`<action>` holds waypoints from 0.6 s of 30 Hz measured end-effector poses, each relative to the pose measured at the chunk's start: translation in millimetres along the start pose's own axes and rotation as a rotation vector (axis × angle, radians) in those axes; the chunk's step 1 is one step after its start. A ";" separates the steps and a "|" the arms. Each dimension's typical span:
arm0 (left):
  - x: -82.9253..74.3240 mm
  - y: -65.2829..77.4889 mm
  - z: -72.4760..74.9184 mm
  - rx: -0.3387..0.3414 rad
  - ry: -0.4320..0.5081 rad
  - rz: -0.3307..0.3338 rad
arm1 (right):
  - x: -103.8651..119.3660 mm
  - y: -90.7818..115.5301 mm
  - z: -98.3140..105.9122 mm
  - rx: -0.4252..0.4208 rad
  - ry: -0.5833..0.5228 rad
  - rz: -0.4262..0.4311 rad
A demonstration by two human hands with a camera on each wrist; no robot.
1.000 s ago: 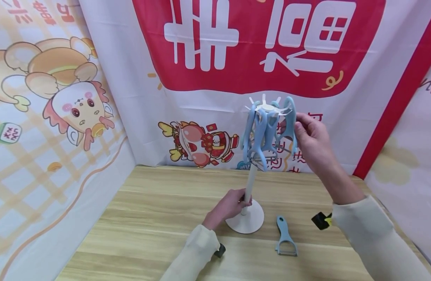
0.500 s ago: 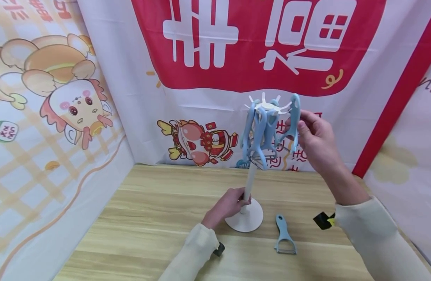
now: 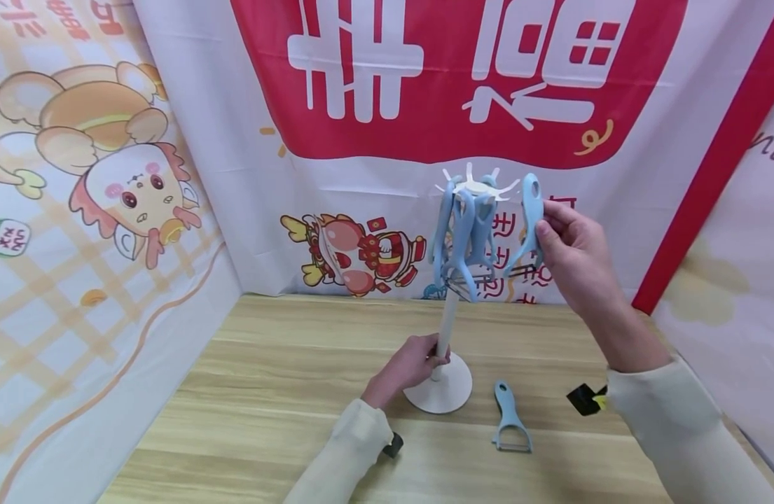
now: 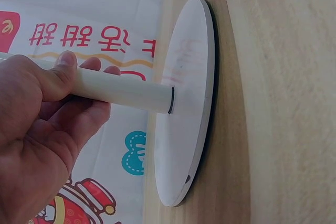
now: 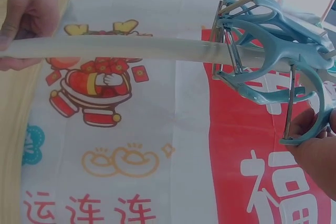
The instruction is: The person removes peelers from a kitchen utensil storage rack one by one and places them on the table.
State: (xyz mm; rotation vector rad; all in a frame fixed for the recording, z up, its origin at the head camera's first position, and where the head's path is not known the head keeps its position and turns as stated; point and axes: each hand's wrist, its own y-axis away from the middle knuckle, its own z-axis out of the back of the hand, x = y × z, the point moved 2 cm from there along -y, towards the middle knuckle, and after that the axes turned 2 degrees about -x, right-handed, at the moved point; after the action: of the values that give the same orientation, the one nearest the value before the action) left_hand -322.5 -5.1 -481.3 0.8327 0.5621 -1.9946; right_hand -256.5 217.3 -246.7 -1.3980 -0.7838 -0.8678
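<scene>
A white rotating-style stand with a ring of hooks (image 3: 484, 189) on top rises from a round base (image 3: 451, 393). My left hand (image 3: 412, 362) grips its pole (image 3: 447, 320) low down; in the left wrist view, thumb and fingers wrap the pole (image 4: 126, 92) just above the base. Several light blue peelers (image 3: 464, 231) hang from the hooks. Right of the hooks, my right hand (image 3: 572, 245) pinches another blue peeler (image 3: 533, 203) by its handle, hole end up and blade down, apart from the hook tips in the head view. Part of that hand shows in the right wrist view.
One more blue peeler (image 3: 509, 416) lies on the wooden table (image 3: 267, 406), right of the base. Printed cloth banners (image 3: 355, 182) stand behind and at both sides. Dark devices (image 3: 587, 399) are strapped at both wrists.
The peeler in my right hand has moved off the hook to the right and turned so its handle hole shows. My left hand keeps holding the pole.
</scene>
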 end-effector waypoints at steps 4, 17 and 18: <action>-1.7 -0.7 1.0 -0.003 -0.005 -0.007 | -1.1 2.5 2.5 -0.004 -0.003 -0.008; 0.8 -0.3 -0.4 0.001 0.011 0.018 | -12.3 17.6 9.4 0.007 0.028 -0.078; 0.7 -0.4 -0.4 0.000 0.012 0.017 | -13.1 18.8 10.1 0.008 0.028 -0.086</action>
State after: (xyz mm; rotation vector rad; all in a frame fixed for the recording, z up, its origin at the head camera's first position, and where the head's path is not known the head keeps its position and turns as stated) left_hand -323.0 -5.0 -482.1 0.8469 0.5601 -1.9755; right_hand -246.1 227.6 -267.0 -1.3506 -0.8302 -0.9472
